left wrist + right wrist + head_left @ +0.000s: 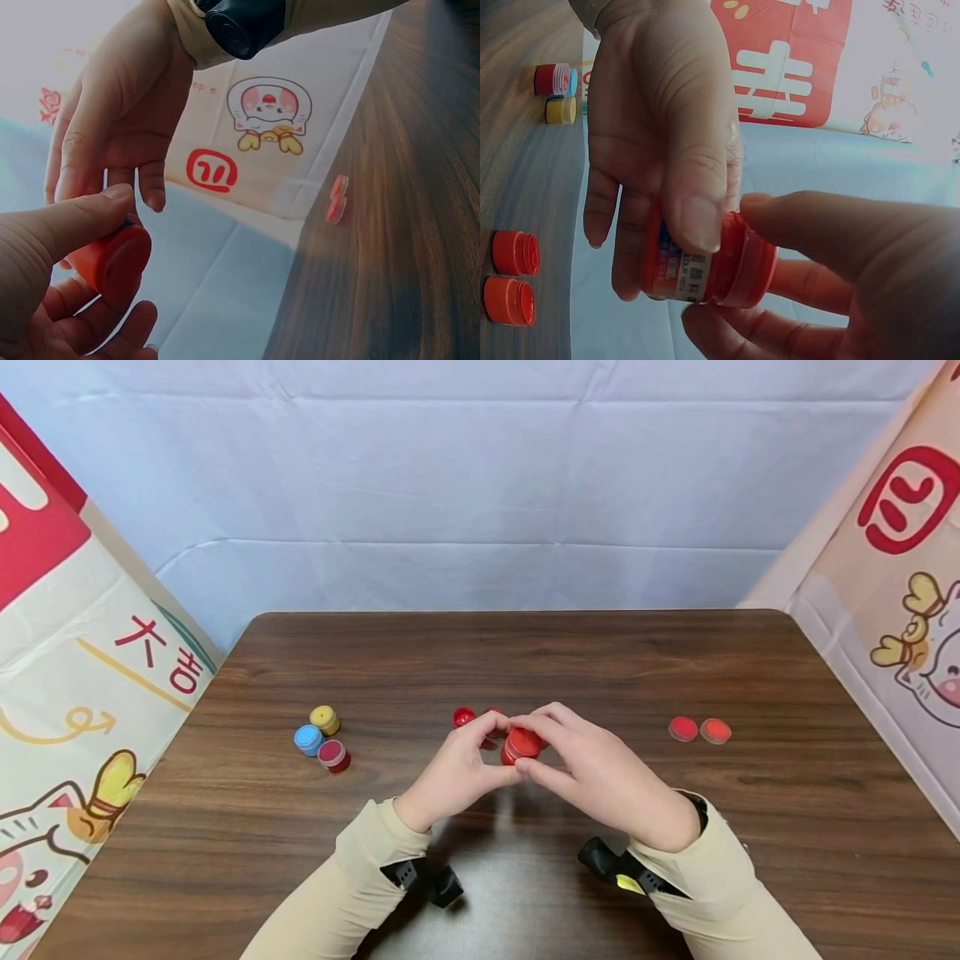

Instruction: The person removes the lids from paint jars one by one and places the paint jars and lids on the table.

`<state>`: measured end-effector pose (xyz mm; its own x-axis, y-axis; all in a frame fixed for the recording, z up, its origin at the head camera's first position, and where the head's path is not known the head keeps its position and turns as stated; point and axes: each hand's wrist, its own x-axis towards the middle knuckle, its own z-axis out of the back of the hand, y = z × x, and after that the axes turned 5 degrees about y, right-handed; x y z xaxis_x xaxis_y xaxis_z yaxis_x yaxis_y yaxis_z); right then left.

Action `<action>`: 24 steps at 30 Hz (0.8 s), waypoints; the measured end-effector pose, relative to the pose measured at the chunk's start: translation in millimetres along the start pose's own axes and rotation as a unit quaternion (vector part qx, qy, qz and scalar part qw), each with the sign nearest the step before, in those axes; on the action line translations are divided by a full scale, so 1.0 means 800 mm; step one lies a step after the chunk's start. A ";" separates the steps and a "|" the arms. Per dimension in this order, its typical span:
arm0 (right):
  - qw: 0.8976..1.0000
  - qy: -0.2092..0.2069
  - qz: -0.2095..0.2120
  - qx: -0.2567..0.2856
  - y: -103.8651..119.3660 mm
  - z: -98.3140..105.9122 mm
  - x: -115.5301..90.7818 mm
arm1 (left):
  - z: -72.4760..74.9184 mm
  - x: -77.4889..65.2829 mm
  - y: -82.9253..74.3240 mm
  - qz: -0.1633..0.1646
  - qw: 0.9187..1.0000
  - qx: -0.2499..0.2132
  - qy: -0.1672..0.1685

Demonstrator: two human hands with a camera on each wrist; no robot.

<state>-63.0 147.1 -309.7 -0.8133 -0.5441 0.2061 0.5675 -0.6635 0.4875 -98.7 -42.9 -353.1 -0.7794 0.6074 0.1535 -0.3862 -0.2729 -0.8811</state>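
Both hands hold a small red paint jar (522, 745) up over the middle of the table. My left hand (459, 770) grips its body between thumb and fingers, and a printed label shows beside the thumb in the right wrist view. The fingers and thumb of my right hand (603, 770) pinch the ridged lid (751, 271), which sits on the jar. Just beyond the hands stand two lidless jars of red paint, an orange-red jar (510, 301) and a red jar (513, 253). The head view has one of them partly hidden behind the fingers.
Toward the left stand a yellow jar (325, 719), a blue jar (308, 739) and a dark red jar (334, 756), grouped close together with lids on. Two red lids, a darker lid (683, 728) and a lighter lid (716, 731), lie on the brown table (600, 668) at the right.
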 end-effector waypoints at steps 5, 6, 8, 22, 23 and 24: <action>1.000 -0.005 -0.003 -0.006 0.001 0.000 0.001 | 0.000 0.000 0.000 0.000 1.000 -0.002 0.002; 1.000 -0.006 -0.004 -0.007 0.001 0.000 0.001 | 0.000 0.000 0.000 0.000 1.000 -0.002 0.003; 1.000 -0.008 -0.006 -0.008 0.001 0.000 0.001 | -0.001 0.000 -0.001 -0.001 1.000 -0.001 0.005; 1.000 -0.017 -0.011 -0.018 0.000 -0.002 0.002 | -0.004 0.002 0.001 0.013 1.000 -0.005 0.010; 1.000 -0.017 -0.011 -0.018 0.000 -0.003 0.002 | -0.004 0.002 0.000 0.014 1.000 -0.005 0.011; 1.000 -0.016 -0.011 -0.019 0.000 -0.003 0.002 | -0.004 0.002 0.000 0.015 1.000 -0.005 0.011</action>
<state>-63.7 145.0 -311.0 -0.8290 -0.5130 0.2227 0.5533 -0.6940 0.4606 -98.4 -39.5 -354.1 -0.7793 0.6156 0.1173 -0.3582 -0.2840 -0.8894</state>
